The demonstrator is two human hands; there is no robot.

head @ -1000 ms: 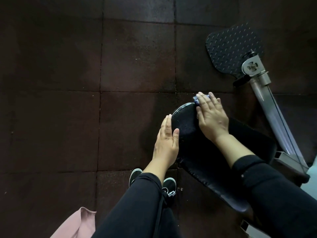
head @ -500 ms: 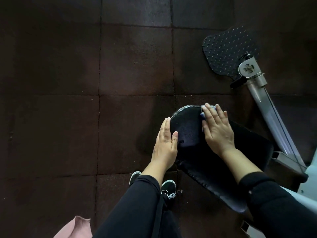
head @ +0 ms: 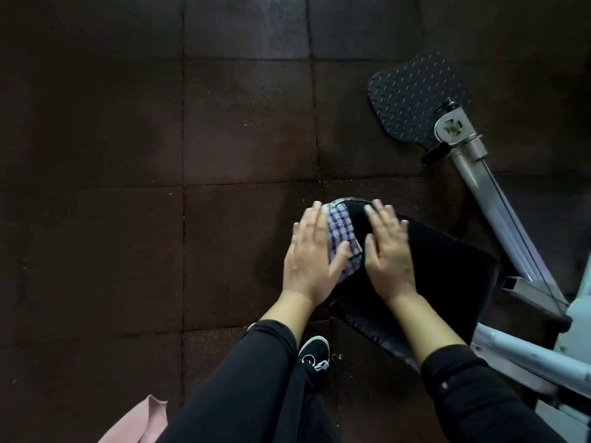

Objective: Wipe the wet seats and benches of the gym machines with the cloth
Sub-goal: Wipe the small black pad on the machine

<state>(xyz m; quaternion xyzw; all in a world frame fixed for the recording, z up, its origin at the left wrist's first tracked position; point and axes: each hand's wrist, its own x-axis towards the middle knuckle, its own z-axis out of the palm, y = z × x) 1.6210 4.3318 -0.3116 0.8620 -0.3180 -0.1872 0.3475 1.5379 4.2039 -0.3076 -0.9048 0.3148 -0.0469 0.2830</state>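
A black padded seat (head: 447,276) of a gym machine runs from the centre toward the lower right. A blue-and-white checked cloth (head: 340,231) lies over its rounded far-left end. My left hand (head: 310,254) lies flat on the cloth at the seat's left edge, fingers straight and thumb across the fabric. Just to the right of the cloth, my right hand (head: 388,251) rests flat on the bare pad, fingers spread. Part of the cloth is hidden under my left palm.
A black treaded footplate (head: 412,97) sits at the upper right on a grey metal bar (head: 499,212) that slopes down to the pale machine frame (head: 527,350). Dark rubber floor tiles (head: 128,155) surround the seat. My black shoe (head: 315,351) and a pink fabric (head: 134,423) are below.
The cloth was under my right hand at the seat's far end. It now lies under my left hand, which moved up onto the seat's left edge. My right hand rests bare on the pad.
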